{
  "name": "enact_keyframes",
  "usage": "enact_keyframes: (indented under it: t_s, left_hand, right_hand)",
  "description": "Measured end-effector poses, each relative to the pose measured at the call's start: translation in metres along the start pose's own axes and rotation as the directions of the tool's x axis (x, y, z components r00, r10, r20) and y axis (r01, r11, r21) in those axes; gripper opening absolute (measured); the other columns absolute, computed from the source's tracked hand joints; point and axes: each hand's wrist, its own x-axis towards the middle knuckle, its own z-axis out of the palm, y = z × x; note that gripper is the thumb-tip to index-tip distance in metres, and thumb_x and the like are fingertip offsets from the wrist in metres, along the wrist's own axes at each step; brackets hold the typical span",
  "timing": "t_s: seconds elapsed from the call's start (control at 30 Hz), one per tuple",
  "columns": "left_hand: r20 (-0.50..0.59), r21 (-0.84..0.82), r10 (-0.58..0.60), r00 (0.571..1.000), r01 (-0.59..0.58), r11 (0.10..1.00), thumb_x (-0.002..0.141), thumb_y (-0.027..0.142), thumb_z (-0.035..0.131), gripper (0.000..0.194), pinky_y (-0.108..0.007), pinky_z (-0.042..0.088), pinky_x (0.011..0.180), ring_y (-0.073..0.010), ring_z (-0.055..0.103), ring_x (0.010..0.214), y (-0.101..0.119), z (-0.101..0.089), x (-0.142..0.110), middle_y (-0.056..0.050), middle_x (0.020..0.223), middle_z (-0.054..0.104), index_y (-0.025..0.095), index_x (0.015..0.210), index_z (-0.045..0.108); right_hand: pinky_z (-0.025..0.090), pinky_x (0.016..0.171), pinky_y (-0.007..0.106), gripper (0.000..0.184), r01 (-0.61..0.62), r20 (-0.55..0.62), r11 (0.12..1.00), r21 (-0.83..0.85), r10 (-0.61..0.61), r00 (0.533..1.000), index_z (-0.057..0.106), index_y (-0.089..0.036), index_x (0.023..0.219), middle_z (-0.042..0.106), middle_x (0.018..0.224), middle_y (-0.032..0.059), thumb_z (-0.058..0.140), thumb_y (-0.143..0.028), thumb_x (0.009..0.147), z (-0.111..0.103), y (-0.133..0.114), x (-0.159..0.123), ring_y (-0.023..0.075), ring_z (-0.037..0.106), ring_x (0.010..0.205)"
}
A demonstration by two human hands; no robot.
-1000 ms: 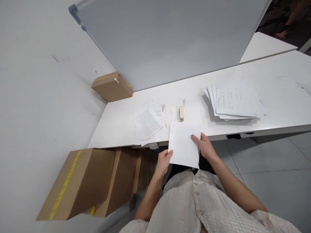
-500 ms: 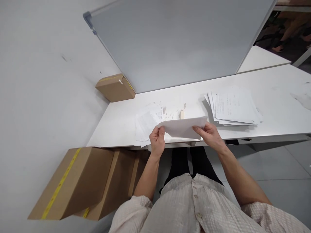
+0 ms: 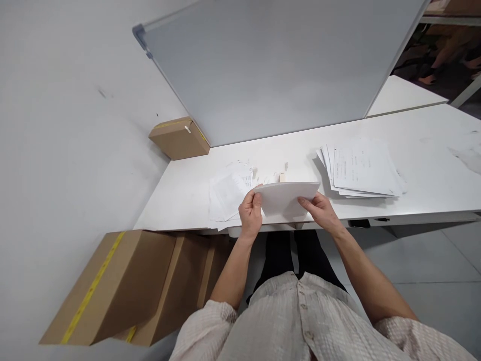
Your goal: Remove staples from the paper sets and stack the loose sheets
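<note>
While in left hand and right hand, white paper aslant.

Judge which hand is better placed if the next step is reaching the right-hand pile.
Probably the right hand: it grips the right edge of the held paper, nearer the pile. The left hand grips the opposite edge, beside the loose papers.

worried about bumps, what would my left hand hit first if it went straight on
The left hand grips the paper, so that comes first; beyond, probably the desk or board, depth unclear.
</note>
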Motion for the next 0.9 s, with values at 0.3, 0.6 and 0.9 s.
enact_keyframes:
  t_s: [0.3,0.6,0.9]
  left_hand:
    - [-0.063,0.056,0.016,0.998,-0.012,0.998,0.083,0.046,0.05,0.031,-0.021,0.031,0.05,-0.0076,0.033,0.051,0.001,-0.002,0.0,0.005,0.054,0.035,0.017,0.072,0.054]
    - [-0.064,0.15,0.059,0.996,-0.049,0.988,0.086,0.044,0.046,0.036,-0.022,0.026,0.05,-0.0074,0.028,0.051,0.01,-0.003,-0.006,0.005,0.053,0.029,0.016,0.063,0.047]
    - [-0.08,0.12,0.069,0.994,-0.059,0.991,0.085,0.044,0.048,0.042,-0.022,0.024,0.048,-0.0072,0.025,0.049,0.017,-0.001,-0.01,0.005,0.051,0.025,0.017,0.054,0.037]
  right_hand:
    - [0.05,0.081,0.036,0.032,-0.01,-0.018,0.995,-0.099,0.008,1.0,0.065,-0.023,0.106,0.068,0.102,0.0037,0.059,-0.04,0.079,0.001,-0.007,-0.004,0.0238,0.062,0.097]
    - [0.05,0.076,0.033,0.032,-0.034,-0.054,0.995,-0.097,0.029,0.998,0.065,-0.021,0.103,0.068,0.101,0.0043,0.06,-0.04,0.078,0.003,-0.005,-0.012,0.0226,0.063,0.093]
    - [0.051,0.074,0.032,0.034,-0.09,-0.073,0.993,-0.072,0.084,0.994,0.064,-0.02,0.104,0.069,0.1,0.0049,0.061,-0.042,0.077,0.007,-0.008,-0.021,0.0228,0.063,0.091]
